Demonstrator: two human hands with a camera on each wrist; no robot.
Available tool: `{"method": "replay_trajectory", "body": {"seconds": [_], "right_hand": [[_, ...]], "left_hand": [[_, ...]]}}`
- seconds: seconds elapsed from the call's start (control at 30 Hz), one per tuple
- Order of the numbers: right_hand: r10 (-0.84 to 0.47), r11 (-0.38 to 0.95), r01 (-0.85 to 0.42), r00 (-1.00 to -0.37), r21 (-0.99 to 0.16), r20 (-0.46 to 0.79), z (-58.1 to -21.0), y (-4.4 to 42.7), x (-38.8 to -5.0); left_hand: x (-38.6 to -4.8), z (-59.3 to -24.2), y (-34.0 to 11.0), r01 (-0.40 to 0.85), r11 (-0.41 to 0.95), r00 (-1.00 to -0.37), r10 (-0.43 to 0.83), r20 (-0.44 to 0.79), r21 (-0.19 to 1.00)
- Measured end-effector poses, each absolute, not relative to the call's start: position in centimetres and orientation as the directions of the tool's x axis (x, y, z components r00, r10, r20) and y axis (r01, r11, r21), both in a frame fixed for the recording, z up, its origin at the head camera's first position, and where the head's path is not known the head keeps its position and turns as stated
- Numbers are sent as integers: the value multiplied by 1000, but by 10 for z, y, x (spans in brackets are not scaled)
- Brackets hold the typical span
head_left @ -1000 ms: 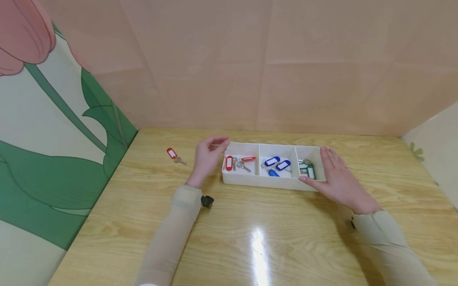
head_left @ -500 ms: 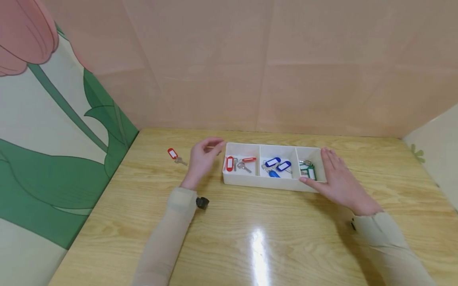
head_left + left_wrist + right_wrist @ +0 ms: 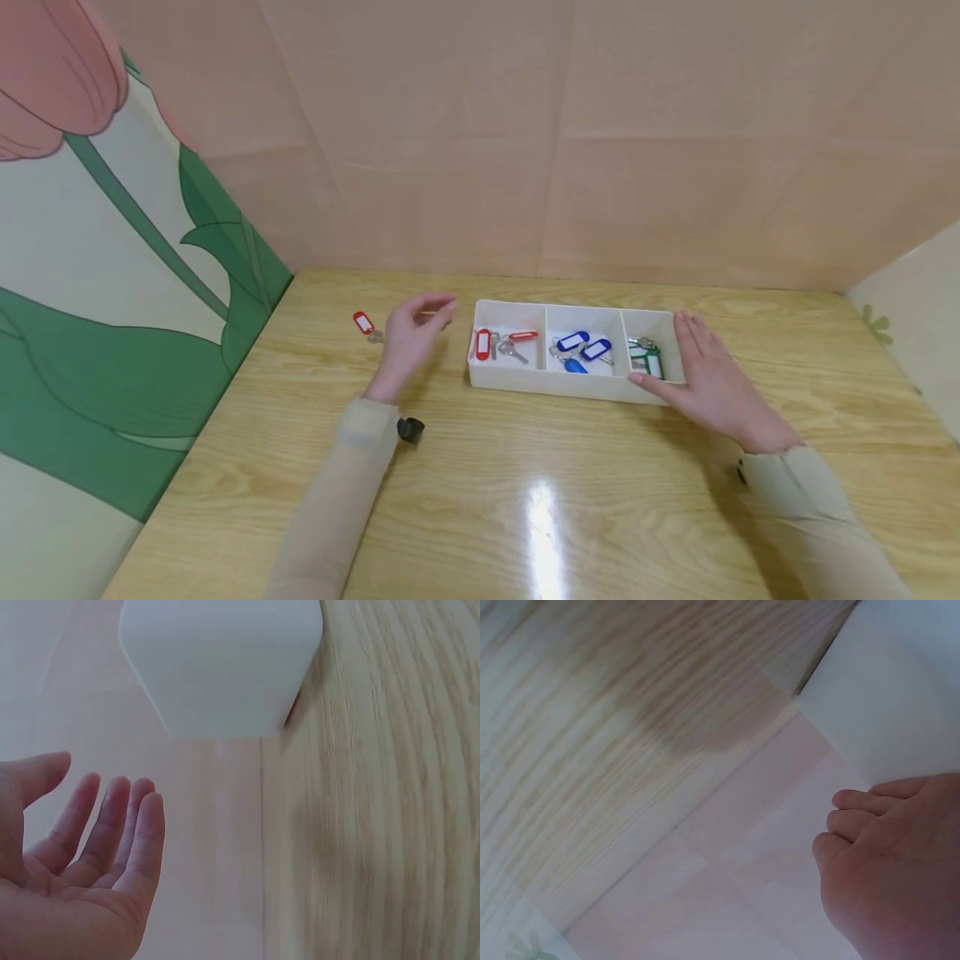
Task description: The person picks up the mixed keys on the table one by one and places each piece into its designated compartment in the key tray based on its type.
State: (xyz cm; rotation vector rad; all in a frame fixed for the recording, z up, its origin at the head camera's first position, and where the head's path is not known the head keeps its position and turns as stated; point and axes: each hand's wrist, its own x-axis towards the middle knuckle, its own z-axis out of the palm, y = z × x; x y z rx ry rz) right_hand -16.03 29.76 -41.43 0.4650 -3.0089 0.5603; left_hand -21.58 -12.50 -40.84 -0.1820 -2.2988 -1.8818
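Note:
A white box (image 3: 570, 385) with three compartments stands on the table. Its left compartment has keys with red tags (image 3: 482, 344), the middle one keys with blue tags (image 3: 596, 349), the right one keys with green tags (image 3: 654, 363). My right hand (image 3: 712, 387) holds the box's right end, thumb at the front wall and fingers at the far right corner. Left of the box, my left hand (image 3: 408, 342) is in the air, fingers loosely bent and palm bare in the left wrist view. Beyond it lies a key with a red tag (image 3: 363, 322), its key partly hidden by that hand.
The wooden table (image 3: 480, 483) ends at a pinkish covered wall (image 3: 480, 167) just behind the box. A panel with a flower picture (image 3: 202, 250) borders the left side, and a pale wall (image 3: 915, 308) the right.
My left hand has moved left, away from the box's left end and toward the lone red-tagged key, now partly covering it. The right hand and the box have stayed put.

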Motion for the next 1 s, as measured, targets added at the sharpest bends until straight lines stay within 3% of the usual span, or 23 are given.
{"method": "replay_trajectory", "body": {"seconds": [1.0], "right_hand": [[-286,889,-305,-952,-342,104,-415,298,-160]], "left_hand": [[-204,-413,-161,212,244,-971,-55,232,946]]}}
